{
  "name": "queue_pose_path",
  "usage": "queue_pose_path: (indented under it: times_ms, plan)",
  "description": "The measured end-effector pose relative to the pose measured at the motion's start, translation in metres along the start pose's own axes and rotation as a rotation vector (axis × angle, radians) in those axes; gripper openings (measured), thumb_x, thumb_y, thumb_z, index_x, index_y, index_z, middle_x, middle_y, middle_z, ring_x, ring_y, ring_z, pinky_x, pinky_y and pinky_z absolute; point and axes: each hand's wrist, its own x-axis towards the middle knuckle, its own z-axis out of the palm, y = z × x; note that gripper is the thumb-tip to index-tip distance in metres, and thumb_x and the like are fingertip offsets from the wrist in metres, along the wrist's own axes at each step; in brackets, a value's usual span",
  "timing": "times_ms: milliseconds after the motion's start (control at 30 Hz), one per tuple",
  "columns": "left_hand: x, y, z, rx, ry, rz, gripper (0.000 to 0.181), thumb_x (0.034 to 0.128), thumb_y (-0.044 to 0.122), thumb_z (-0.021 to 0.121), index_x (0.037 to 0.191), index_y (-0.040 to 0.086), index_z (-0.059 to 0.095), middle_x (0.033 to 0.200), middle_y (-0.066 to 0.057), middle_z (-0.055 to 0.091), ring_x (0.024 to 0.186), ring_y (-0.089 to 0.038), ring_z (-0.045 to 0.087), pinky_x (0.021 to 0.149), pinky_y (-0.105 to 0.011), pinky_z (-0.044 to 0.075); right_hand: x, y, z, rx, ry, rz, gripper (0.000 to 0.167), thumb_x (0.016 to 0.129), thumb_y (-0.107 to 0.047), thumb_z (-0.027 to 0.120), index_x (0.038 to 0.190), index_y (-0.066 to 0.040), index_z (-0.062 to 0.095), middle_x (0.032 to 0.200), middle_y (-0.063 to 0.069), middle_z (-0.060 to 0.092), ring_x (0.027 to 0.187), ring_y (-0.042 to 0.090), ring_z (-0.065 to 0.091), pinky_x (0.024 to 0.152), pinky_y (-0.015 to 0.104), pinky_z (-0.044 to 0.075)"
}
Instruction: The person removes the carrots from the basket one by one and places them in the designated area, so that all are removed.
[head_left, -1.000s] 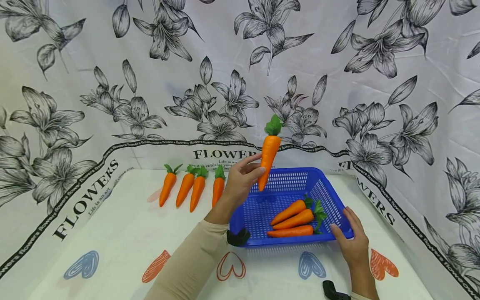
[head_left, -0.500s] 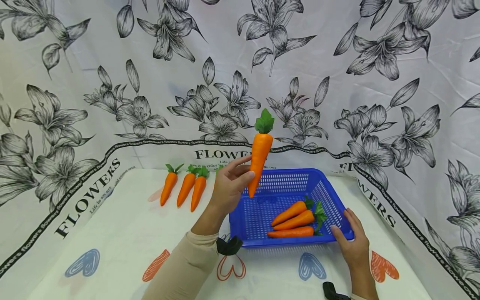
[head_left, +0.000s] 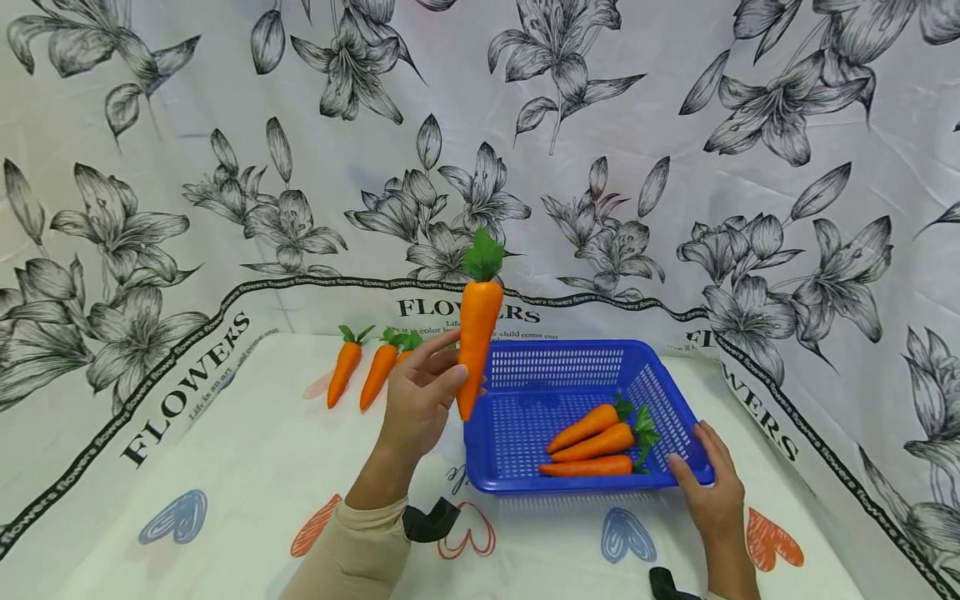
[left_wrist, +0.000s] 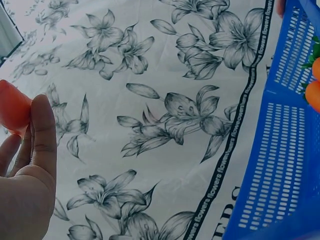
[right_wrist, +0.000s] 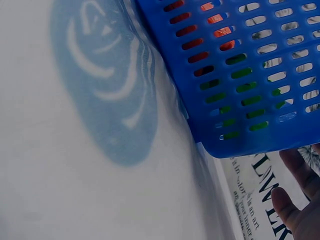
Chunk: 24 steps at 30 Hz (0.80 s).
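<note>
My left hand (head_left: 420,400) holds an orange carrot (head_left: 478,329) between thumb and fingers, green leaves up and tip down, at the basket's left end. In the left wrist view only the lower part of this carrot (left_wrist: 12,110) shows. My right hand (head_left: 712,487) rests at the near right corner of a blue plastic basket (head_left: 525,483), fingers along the outer side. In the right wrist view its thumb stands apart from the basket wall. Three carrots (head_left: 596,443) lie side by side inside, leaves to the right.
On the white tablecloth, left of the basket, lie more carrots (head_left: 343,375); one beside my left hand is partly hidden. A fabric backdrop (head_left: 300,150) printed with flowers rises behind. Heart prints (head_left: 628,535) mark the cloth in front.
My left hand has moved left and lowered slightly with the carrot, which now hangs more upright. It covers more of the carrots on the table. My right hand stays at the basket corner.
</note>
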Motion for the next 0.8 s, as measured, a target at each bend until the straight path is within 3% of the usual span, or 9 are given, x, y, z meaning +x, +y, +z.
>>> queue_pose_path:
  times_ms: [267,533,800]
  plan:
    - [-0.017,0.015,-0.016,0.023,0.045,0.034,0.04,0.0935,-0.003,0.057,0.133,0.002,0.055,0.111,-0.016,0.064,0.09,-0.031,0.064,0.078,-0.039,0.055,0.0,-0.001,0.0,-0.018,0.013,-0.017,0.058,0.087,-0.019,0.072,0.14,-0.008,0.052,0.149,0.005,0.04,0.137,0.015,0.031,0.111,0.026,0.019]
    - [-0.034,0.026,-0.032,0.019,0.095,0.073,0.04,0.0936,-0.007,0.052,0.133,-0.001,0.055,0.118,-0.016,0.062,0.11,-0.031,0.058,0.088,-0.042,0.05,0.0,0.001,0.002,-0.017,0.009,-0.014,0.058,0.086,-0.017,0.072,0.14,-0.009,0.052,0.148,0.003,0.041,0.136,0.008,0.031,0.108,0.02,0.019]
    - [-0.048,0.022,-0.05,0.02,0.09,0.083,0.04,0.0945,-0.01,0.049,0.134,-0.005,0.051,0.114,-0.017,0.063,0.088,-0.03,0.066,0.078,-0.04,0.055,0.0,-0.002,-0.001,-0.021,0.004,0.008,0.058,0.088,-0.018,0.07,0.141,-0.01,0.051,0.149,0.003,0.04,0.135,0.008,0.031,0.108,0.019,0.019]
